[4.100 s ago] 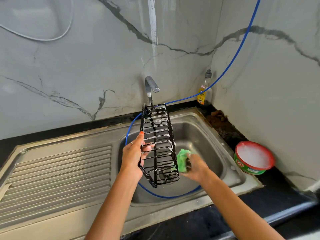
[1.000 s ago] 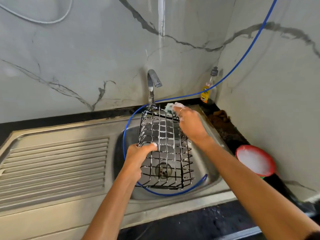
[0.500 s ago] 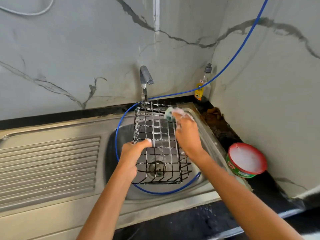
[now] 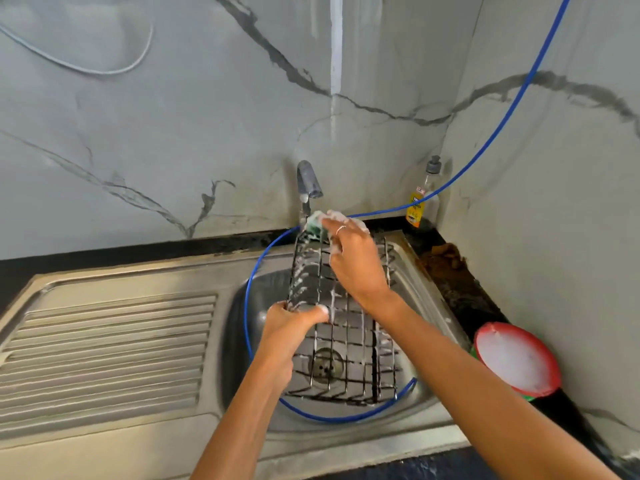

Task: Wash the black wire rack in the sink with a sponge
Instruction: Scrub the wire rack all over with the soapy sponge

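A black stone tabletop (image 4: 478, 299) runs along the marble-patterned wall and carries a stainless steel sink (image 4: 114, 344) with a ribbed drainboard on its left. On the tabletop's right side sit a red-rimmed round tub of white paste (image 4: 516, 359) and — in the far corner — a clear bottle with a yellow label (image 4: 420, 199).

A blue hose (image 4: 491, 133) loops past the tap (image 4: 308, 183); a soap bottle (image 4: 420, 197) and red tub (image 4: 517, 360) stand on the counter (image 4: 460, 289).
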`<state>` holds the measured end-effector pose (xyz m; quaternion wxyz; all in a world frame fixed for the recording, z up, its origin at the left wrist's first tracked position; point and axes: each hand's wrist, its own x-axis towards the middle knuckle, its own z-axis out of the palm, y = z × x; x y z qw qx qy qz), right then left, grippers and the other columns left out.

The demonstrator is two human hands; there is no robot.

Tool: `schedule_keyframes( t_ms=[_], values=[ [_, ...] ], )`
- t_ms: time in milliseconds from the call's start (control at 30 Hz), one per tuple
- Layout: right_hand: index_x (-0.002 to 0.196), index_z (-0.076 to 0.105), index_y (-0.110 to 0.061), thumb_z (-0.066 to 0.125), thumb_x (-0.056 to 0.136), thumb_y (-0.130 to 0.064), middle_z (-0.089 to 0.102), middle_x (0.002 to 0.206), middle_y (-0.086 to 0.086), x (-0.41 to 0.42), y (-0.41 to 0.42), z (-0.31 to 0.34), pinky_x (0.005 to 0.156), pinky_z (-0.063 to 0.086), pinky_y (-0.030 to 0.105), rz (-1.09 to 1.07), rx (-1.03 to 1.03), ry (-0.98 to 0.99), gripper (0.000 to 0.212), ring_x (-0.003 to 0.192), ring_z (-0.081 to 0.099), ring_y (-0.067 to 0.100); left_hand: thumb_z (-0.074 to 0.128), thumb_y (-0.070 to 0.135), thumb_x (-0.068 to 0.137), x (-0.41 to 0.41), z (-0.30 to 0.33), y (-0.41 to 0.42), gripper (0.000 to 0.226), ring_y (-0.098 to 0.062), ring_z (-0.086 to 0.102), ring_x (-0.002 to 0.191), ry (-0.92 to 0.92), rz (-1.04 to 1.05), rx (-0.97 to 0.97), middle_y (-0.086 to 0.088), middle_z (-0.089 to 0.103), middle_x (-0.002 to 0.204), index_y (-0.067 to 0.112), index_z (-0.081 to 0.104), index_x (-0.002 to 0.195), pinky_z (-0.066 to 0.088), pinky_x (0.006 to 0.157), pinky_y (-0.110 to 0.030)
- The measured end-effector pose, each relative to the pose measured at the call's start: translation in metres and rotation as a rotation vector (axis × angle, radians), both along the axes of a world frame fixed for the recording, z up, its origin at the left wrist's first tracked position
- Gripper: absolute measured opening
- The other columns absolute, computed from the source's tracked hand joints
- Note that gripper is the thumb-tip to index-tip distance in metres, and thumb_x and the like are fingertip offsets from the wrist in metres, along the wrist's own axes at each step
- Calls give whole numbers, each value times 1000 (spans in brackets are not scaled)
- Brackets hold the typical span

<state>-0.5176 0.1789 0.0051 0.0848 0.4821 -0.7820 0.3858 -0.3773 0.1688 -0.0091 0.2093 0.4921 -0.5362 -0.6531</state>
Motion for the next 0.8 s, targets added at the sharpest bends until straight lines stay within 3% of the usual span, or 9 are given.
schedule_keyframes(
  t_ms=[100,200,300,400,500,567,633,733,800],
  values=[
    [127,60,-15,45,93,4,57,130,11,16,28,-3,94,47,31,131,89,15,41,118,54,27,74,18,77,-4,1,4,23,-7,49,75,18,36,41,2,61,83,7,65,95,33,64,-28],
    [126,61,-17,50,86,9,52,138,10,27,70,-22,103,41,35,265,195,32,48,127,49,27,72,17,79,-4,2,4,10,-13,47,74,52,93,67,2,57,75,11,65,82,33,64,-28],
    [127,59,-24,45,89,9,51,140,0,0,72,-19,104,38,24,150,231,15,52,124,50,17,74,19,78,-3,5,7,13,-18,50,83,52,141,111,0,58,82,12,65,83,34,85,-35],
    [129,57,-21,43,91,8,56,131,2,-4,63,-2,98,44,21,105,200,-23,50,111,55,15,74,20,77,-8,10,13,21,-23,58,93,64,208,121,-6,60,83,9,66,93,42,94,-41],
    [125,60,-18,46,87,6,58,124,3,22,82,2,95,48,26,105,156,-13,47,108,56,18,77,22,72,-16,17,19,36,-21,55,67,131,313,149,-8,58,73,2,66,100,48,57,-24],
    [116,66,-16,52,79,5,63,113,4,41,108,-8,86,53,32,128,113,24,44,101,61,25,82,31,53,-19,17,17,63,-32,60,81,199,355,192,-19,66,96,1,68,107,52,71,-32],
    [116,66,-17,51,80,2,63,118,6,35,126,-20,91,52,38,181,146,7,43,105,59,30,81,36,32,-20,10,15,85,-35,60,94,252,404,199,-19,65,112,5,67,109,51,78,-41],
    [118,66,-17,48,84,7,60,124,9,-2,122,-28,95,48,40,127,184,-42,46,108,56,29,80,36,30,-25,3,20,95,-32,59,110,254,444,194,-15,63,119,8,60,118,44,100,-53],
    [118,66,-15,44,82,12,63,119,9,-13,111,-26,93,48,29,54,125,-60,51,106,57,25,80,36,33,-29,6,29,96,-29,58,108,251,456,188,-14,62,117,8,55,121,43,101,-54]
  ],
)
